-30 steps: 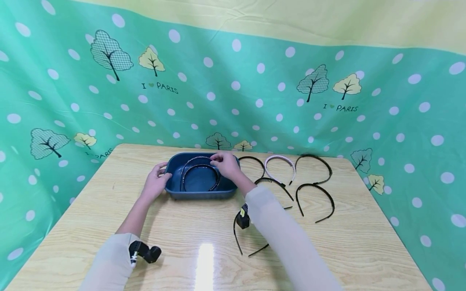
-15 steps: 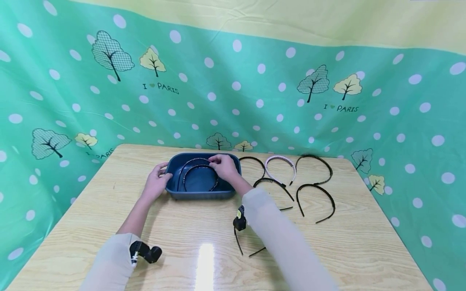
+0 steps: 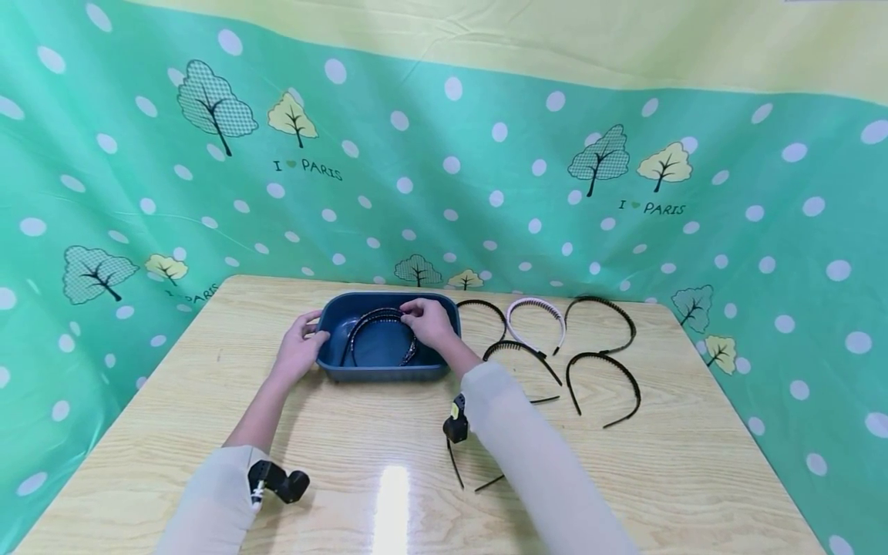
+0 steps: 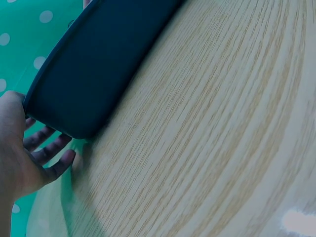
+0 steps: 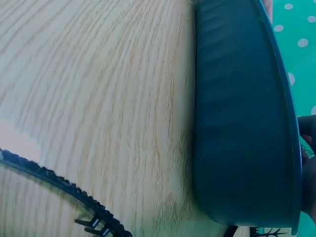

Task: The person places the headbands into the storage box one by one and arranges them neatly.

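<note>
A dark blue plastic basin (image 3: pixel 388 374) stands on the wooden table toward the back. My left hand (image 3: pixel 297 351) holds its left end, thumb over the rim and fingers along the outside; the left wrist view shows this hand (image 4: pixel 24 153) too. Inside the basin, my right hand (image 3: pixel 428 322) pinches a dark patterned headband (image 3: pixel 379 311) at its upper right. Another dark headband lies in there, the two nearly overlapping, so their outlines are hard to part. In the right wrist view the basin wall (image 5: pixel 242 123) hides most of the right hand.
Right of the basin lie several black headbands (image 3: pixel 605 354) and a pale pink one (image 3: pixel 534 301). Another black headband (image 3: pixel 454 466) is partly hidden under the right sleeve. A polka-dot curtain (image 3: pixel 451 208) hangs behind the table.
The pinched headband has come down and right inside the basin, over the other one. The right hand has lowered slightly. My left hand keeps its hold on the basin.
</note>
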`<state>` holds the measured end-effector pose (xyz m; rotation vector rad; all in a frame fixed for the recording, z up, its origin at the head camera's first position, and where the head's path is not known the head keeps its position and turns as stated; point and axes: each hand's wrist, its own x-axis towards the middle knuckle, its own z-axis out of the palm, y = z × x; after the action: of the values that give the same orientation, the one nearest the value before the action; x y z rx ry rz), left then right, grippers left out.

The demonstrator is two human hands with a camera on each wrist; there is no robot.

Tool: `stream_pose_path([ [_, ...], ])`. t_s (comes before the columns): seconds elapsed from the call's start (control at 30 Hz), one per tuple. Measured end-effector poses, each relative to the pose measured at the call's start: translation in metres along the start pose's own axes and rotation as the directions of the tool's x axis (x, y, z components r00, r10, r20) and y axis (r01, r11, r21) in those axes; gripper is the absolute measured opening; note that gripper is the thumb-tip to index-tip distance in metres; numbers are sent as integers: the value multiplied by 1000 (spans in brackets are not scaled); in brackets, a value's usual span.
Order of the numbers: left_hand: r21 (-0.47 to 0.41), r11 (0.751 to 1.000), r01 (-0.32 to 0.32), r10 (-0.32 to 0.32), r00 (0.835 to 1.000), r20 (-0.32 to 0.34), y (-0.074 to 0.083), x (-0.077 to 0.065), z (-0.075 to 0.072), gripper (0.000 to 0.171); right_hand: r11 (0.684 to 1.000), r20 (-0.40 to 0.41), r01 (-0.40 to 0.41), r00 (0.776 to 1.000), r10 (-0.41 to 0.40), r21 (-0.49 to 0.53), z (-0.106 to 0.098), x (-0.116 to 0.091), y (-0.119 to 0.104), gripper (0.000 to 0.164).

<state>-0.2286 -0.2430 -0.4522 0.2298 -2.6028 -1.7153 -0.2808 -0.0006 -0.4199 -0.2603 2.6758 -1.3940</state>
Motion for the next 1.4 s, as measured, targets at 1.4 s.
stream_pose_path([
  [1.4,-1,1000,-19,19,1000,-4,0,-2,1,50,1000,76,10,997,-11,20,-16,-7,0,27],
])
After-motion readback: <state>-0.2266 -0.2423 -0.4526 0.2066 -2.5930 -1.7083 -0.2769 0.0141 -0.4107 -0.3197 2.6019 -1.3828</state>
